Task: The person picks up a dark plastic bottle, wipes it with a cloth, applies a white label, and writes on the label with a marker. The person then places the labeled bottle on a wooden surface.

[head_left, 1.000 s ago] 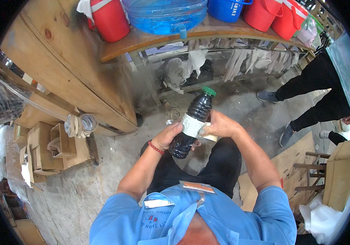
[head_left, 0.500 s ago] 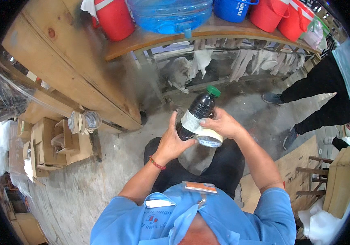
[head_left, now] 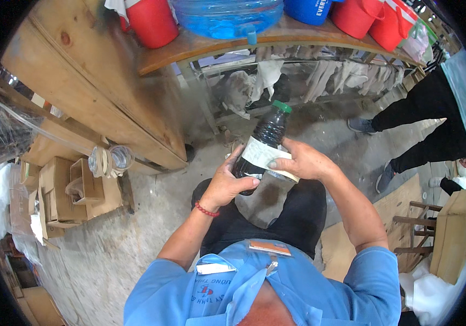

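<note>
A dark-filled plastic bottle (head_left: 271,126) with a green cap (head_left: 282,106) is tilted in front of me, its cap pointing away. My left hand (head_left: 223,183) grips its lower part, thumb in front and fingers along the left side. A pale band (head_left: 257,154) wraps round the bottle's middle. At the bottle's right side my right hand (head_left: 310,161) is closed on a pale roll of tape (head_left: 286,175), thumb pressing where the band meets the roll. Most of the roll is hidden by the bottle and the fingers.
Ahead, a wooden bench (head_left: 205,48) bears a large blue water jug (head_left: 224,19) and red buckets (head_left: 154,24); cloths (head_left: 325,81) hang beneath. Cardboard boxes (head_left: 61,187) stand left. Another person's legs (head_left: 415,117) and a wooden stool (head_left: 423,233) are at right.
The bottle has shifted slightly, with its lower end nearer me. The roll has turned at the bottle's side, so its round end face no longer shows. Both hands keep their hold.
</note>
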`<action>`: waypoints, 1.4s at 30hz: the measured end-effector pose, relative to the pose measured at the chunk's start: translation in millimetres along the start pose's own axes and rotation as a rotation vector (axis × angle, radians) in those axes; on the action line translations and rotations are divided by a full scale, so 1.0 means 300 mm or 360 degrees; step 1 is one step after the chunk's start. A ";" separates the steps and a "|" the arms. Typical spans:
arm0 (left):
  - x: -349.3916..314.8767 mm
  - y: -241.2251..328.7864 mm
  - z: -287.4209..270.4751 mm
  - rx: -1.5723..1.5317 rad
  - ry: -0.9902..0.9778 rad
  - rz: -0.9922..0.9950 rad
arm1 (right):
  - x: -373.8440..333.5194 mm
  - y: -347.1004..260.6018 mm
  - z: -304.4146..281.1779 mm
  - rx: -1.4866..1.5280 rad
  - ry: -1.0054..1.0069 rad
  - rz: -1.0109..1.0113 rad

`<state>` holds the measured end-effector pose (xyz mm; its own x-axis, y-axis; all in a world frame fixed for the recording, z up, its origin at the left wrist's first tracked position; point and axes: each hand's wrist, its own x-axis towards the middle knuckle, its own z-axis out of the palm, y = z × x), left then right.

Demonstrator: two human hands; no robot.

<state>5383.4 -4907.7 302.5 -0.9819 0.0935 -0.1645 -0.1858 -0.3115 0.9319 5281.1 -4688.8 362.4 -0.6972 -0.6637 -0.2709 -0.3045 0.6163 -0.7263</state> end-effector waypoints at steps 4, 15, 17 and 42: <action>-0.007 0.002 -0.008 -0.0076 -0.0101 -0.0038 | 0.007 0.040 0.032 -0.0008 0.0045 0.0041; 0.010 0.021 -0.032 -0.0367 -0.0519 -0.0252 | 0.026 0.148 0.185 0.0389 0.0456 -0.0353; 0.020 0.034 -0.031 -0.0359 -0.0591 -0.0282 | 0.029 0.142 0.177 0.0764 0.0313 -0.0450; 0.013 -0.040 0.017 -0.0367 -0.0181 -0.0253 | 0.022 -0.075 -0.059 -0.0350 -0.0002 0.0057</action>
<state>5382.0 -4898.7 292.2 -0.9319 0.2597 -0.2531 -0.3530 -0.4897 0.7973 5271.9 -4699.5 388.1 -0.7093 -0.6403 -0.2948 -0.4141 0.7169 -0.5610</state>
